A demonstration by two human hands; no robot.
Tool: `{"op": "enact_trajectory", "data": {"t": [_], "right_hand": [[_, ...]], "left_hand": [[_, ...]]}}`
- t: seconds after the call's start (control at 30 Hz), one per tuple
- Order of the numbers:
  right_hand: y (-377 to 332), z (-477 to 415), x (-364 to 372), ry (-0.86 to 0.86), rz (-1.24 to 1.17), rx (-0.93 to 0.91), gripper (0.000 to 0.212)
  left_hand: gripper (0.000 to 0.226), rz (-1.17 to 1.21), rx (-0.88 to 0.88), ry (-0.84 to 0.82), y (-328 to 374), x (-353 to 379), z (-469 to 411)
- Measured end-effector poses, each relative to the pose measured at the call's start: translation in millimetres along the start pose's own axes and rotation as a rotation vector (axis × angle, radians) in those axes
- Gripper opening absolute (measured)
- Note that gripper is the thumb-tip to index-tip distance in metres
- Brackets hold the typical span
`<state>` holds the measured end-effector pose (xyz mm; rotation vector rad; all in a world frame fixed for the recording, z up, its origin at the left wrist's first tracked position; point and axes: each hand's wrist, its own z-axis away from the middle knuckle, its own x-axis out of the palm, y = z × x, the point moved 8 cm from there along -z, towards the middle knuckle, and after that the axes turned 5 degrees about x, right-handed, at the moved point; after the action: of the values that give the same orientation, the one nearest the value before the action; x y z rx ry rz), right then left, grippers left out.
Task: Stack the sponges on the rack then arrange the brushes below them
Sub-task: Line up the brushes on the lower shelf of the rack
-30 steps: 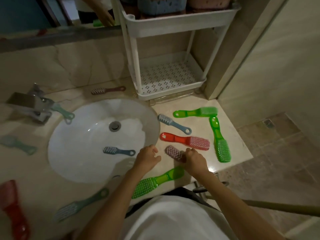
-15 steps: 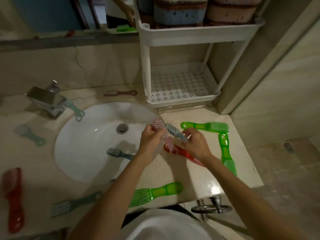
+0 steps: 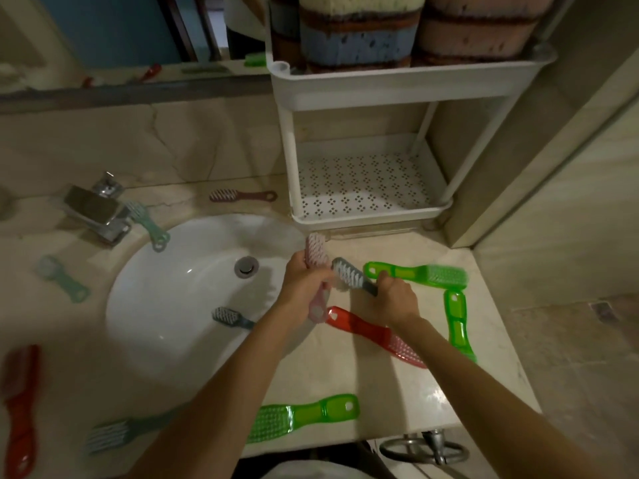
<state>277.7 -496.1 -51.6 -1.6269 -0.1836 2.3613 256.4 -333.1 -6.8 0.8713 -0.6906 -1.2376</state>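
I read the left hand as closed round the pink brush. Its fingers curl about the handle, the bristle head stands up out of the fist, and the handle loop hangs below it. The right hand pinches the grey-blue brush by the handle end, with the head angled up and to the left. The two brush heads meet or nearly meet; I cannot tell which. Both brushes are held off the counter, at the right edge of the sink.

Beyond the hands, the lower shelf of the rack holds no brush. The sponges sit stacked on the shelf above it.

Hazards, as I judge them:
- The right hand's hold is a light pinch at the far end of a long handle. A knock against the pink brush or the shelf rim could lever the grey-blue brush loose.
- A dropped brush would likely roll into the sink, where another blue brush lies.
- The red brush lies just under the right wrist. A low sweep of the forearm could push it toward the counter edge.
- Carrying both brushes in crossed risks snagging bristles at the shelf opening.
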Motion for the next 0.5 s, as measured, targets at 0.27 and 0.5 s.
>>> {"op": "enact_trajectory", "data": {"t": [0.27,0.5], "right_hand": [[-4.8,-10.7,-75.6,0.222,-0.313,-0.144,0.018],[-20.8,-78.2,-107.3,0.161,-0.402,-0.024,0.024]], "left_hand": [[0.014,-0.044,0.229,0.051,42.3,17.1,-22.6],[0.058,-0.247,0.160,0.098,74.3,46.1,-96.1]]}}
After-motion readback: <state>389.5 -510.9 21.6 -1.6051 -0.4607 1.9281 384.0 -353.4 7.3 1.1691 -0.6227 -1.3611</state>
